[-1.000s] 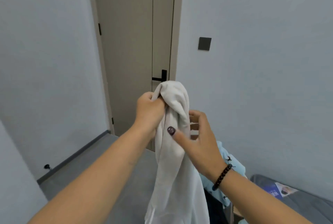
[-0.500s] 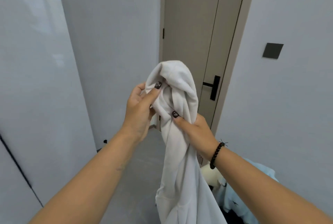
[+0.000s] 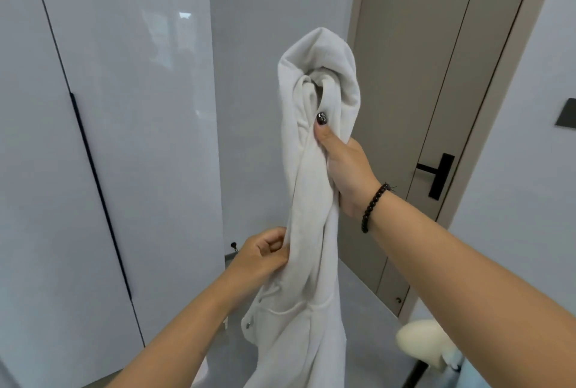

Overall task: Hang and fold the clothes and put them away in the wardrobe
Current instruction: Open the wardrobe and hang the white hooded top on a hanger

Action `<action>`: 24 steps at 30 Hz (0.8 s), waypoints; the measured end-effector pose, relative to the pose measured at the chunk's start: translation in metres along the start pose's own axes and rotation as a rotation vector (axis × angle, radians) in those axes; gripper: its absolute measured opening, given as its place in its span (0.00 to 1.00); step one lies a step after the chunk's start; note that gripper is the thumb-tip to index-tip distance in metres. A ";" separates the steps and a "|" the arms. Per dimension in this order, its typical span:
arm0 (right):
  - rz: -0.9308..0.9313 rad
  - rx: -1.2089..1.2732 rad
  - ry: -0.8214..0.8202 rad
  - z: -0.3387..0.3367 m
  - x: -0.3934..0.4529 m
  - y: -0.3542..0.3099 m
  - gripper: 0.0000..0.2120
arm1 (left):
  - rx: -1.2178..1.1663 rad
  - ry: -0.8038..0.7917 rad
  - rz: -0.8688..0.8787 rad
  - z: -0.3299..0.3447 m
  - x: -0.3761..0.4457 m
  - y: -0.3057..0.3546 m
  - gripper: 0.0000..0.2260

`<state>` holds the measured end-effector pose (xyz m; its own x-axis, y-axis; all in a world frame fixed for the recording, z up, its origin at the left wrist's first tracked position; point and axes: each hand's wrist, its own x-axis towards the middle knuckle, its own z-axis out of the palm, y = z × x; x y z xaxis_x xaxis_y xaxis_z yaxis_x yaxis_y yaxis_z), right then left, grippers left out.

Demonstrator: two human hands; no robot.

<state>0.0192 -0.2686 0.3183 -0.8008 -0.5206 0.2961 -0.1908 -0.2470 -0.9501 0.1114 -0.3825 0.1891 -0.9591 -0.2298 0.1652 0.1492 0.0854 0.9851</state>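
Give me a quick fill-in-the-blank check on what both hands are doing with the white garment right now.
1. The right hand grips the white garment near its ____ end, holding it up.
2. The left hand pinches the garment's edge ____ down than the right hand.
3. A beaded bracelet sits on the ____ wrist.
4. The door with the black handle is ____.

Missing words: top; lower; right; closed
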 end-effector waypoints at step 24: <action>0.511 0.444 0.073 0.212 0.015 0.180 0.13 | -0.263 0.554 -0.001 -0.239 -0.048 -0.026 0.13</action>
<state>0.0929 -0.4942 0.1725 -0.7679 -0.6081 -0.2016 0.4603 -0.3049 -0.8337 0.2108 -0.6050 0.1668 -0.7023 -0.7055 0.0950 0.2705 -0.1411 0.9523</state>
